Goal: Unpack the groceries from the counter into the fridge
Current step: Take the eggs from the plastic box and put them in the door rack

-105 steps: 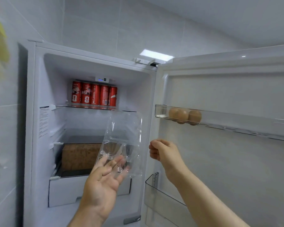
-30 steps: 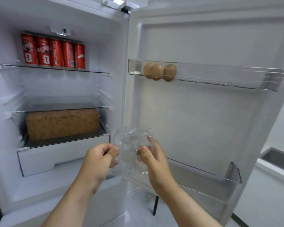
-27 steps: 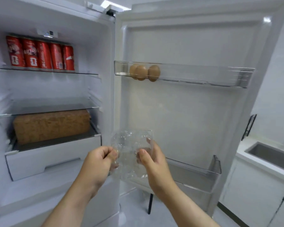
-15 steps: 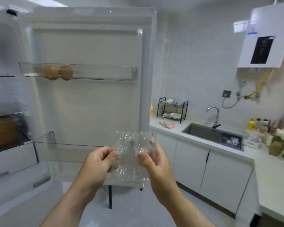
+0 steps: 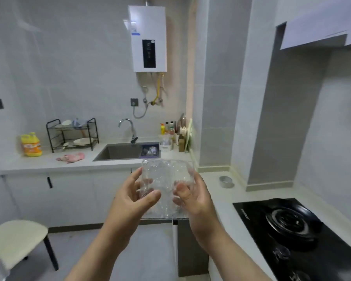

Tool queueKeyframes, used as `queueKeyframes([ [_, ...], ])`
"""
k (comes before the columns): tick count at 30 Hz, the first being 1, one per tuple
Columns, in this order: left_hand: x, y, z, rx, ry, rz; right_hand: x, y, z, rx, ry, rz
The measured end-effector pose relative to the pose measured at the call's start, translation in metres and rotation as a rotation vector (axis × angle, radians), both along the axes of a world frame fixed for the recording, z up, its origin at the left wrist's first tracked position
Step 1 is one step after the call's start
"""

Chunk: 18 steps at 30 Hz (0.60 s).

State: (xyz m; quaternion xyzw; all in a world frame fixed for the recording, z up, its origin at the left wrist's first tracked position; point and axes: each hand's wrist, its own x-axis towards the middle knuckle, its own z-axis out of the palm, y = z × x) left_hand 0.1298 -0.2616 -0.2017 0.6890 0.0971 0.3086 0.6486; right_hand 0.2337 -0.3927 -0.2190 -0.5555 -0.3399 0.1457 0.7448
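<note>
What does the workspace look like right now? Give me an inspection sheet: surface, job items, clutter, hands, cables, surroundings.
Surface: pale counter runs along the wall and turns the corner toward the black stove.
Job's things: clear plastic egg carton, held up between both hands, looks empty; fridge not in view.
Clutter: yellow jug, pink cloth, dish rack with dishes, bottles in the corner, small round metal item.
Hands: left hand and right hand each grip one side of the carton, thumbs on the near face.
Cables: hoses hang below the water heater; nothing seen on the counter.
Surroundings: sink with faucet; stool on the floor at left.
</note>
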Motion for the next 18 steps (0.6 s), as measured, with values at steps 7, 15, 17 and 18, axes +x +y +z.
queueKeyframes([
  [7, 0.138, -0.034, -0.021, -0.011, 0.041, -0.262, 0.09, -0.06, -0.021, -0.02, 0.072, -0.314],
  [15, 0.262, -0.045, -0.041, -0.031, 0.085, -0.511, 0.172, -0.08, -0.042, -0.045, 0.099, -0.569],
  [17, 0.289, -0.056, -0.049, -0.038, 0.099, -0.597, 0.186, -0.09, -0.051, -0.051, 0.13, -0.636],
  [18, 0.301, -0.064, -0.054, -0.04, 0.107, -0.64, 0.19, -0.098, -0.054, -0.05, 0.148, -0.671],
])
